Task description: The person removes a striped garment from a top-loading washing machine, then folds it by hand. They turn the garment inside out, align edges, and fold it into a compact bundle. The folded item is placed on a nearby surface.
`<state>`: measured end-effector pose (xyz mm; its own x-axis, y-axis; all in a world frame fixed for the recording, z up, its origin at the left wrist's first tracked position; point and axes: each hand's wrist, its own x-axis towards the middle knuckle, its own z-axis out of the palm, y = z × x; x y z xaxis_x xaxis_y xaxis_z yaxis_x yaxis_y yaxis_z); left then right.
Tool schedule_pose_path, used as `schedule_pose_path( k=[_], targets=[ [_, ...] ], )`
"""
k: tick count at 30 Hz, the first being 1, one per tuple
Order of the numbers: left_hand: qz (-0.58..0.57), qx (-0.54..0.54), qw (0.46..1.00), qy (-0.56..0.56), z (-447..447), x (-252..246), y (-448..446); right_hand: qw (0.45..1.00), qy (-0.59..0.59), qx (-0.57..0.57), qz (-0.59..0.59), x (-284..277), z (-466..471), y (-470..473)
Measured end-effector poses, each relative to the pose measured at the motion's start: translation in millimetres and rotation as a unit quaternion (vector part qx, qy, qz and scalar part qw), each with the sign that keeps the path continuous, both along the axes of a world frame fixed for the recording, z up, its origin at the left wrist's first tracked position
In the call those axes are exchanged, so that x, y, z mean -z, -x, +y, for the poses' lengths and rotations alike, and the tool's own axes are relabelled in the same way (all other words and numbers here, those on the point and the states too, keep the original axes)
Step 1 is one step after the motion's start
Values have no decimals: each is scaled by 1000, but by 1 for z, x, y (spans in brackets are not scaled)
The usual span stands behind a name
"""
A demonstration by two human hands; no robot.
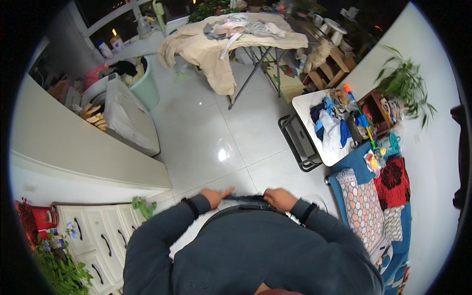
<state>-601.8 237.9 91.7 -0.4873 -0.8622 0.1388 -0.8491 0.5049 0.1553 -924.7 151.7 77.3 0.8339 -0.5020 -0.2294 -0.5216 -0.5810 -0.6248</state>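
Observation:
Both hands are in front of my waist, at the hem of my dark sweater. A dark blue cloth (245,198) stretches between them, seen almost edge-on. My left hand (212,198) grips its left end, the thumb lying along the top. At the other end, my right hand (282,199) has its fingers curled around the cloth. My body hides most of what hangs below, so the cloth's full shape cannot be told. A black belt or strap (254,207) shows just behind it.
Ahead stands an ironing board (298,40) with a beige cover and heaped clothes (236,25). To the right are a white table (333,156) bearing clothes, a dark folding frame (300,143) and a blue sofa (337,191). Leftward are a washing machine (132,121), a green tub (147,88) and white drawers (107,221).

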Motion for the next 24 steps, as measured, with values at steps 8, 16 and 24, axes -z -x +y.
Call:
schedule_pose_path(
  k=[8, 16, 24],
  targets=[
    [110, -147, 943, -278, 19, 15, -42, 962, -50, 249, -101, -68, -27, 2],
    [350, -67, 922, 154, -38, -202, -65, 881, 186, 292, -323, -282, -55, -34],
    [-159, -55, 966, -196, -40, -72, -46, 992, 63, 41, 100, -130, -48, -57]
  ],
)
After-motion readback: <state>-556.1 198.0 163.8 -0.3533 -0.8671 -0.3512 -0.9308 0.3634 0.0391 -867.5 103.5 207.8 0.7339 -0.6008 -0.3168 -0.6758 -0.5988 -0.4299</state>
